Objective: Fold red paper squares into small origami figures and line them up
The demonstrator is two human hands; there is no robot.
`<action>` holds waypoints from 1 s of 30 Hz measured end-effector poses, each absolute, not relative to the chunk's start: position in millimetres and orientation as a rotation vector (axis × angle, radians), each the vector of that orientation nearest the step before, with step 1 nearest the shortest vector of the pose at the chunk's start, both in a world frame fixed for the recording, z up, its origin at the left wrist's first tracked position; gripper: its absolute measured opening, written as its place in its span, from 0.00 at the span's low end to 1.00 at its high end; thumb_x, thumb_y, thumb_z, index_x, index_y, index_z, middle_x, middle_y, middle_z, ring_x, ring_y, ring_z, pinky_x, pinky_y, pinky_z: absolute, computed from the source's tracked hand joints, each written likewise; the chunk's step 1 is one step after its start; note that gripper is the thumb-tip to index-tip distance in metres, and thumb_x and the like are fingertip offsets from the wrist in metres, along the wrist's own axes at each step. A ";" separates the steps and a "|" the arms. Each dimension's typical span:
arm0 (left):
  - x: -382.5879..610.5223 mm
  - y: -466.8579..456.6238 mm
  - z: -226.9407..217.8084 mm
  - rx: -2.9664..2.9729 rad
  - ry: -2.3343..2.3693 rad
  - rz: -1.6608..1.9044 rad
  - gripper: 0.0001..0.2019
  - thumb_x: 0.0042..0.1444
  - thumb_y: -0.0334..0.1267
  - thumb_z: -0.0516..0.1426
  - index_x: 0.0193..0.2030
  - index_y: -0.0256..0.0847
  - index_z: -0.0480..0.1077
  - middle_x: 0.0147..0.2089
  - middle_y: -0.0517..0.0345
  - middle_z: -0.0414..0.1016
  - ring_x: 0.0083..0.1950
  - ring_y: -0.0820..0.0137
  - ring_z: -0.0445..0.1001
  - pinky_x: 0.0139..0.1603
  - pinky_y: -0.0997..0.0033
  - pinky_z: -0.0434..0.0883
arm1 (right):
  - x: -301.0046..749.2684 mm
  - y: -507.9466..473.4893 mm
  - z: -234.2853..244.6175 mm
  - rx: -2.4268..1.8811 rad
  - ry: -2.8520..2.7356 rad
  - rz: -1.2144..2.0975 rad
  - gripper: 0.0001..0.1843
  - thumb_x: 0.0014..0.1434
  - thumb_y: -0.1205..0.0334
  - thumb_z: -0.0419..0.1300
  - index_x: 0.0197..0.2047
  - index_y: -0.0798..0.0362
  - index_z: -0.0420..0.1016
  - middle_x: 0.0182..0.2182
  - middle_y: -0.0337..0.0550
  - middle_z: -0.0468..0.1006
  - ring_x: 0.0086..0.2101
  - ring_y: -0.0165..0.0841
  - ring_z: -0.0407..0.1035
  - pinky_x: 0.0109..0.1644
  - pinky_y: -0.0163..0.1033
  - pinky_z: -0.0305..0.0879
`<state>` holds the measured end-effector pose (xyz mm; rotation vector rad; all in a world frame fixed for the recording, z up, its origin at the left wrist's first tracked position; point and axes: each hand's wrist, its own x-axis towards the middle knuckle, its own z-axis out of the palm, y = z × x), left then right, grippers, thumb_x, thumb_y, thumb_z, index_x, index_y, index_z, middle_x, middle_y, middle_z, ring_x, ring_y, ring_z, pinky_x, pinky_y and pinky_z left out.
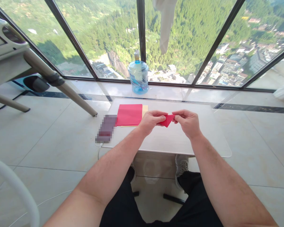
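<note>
Between my two hands is a small piece of folded red paper (167, 120), held above the low white table (180, 138). My left hand (152, 120) pinches its left side with thumb and fingers. The right corner is gripped by my right hand (186, 121), thumb against fingertips. A point of the paper hangs downward between the hands. Left of my left hand lies a stack of red paper sheets (129, 114), with a pale yellow sheet (145, 110) showing at its right edge. My fingers cover parts of the folded paper.
A blurred-out phone (106, 128) with a white cable (99, 148) lies at the table's left end. Behind the table, a blue water jug (139, 77) stands by the tall windows. A table leg (78, 97) slants at the left; a white curved bar (16, 189) is near.
</note>
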<state>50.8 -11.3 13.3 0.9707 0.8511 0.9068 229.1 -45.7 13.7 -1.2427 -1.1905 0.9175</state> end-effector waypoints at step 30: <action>56.8 -14.7 8.5 1.210 0.928 1.057 0.16 0.45 0.38 0.68 0.42 0.35 0.80 0.36 0.51 0.82 0.35 0.67 0.79 0.39 0.65 0.77 | 230.4 -44.5 14.4 -1.272 -1.162 0.985 0.15 0.50 0.54 0.70 0.38 0.55 0.83 0.25 0.42 0.81 0.27 0.33 0.73 0.30 0.38 0.71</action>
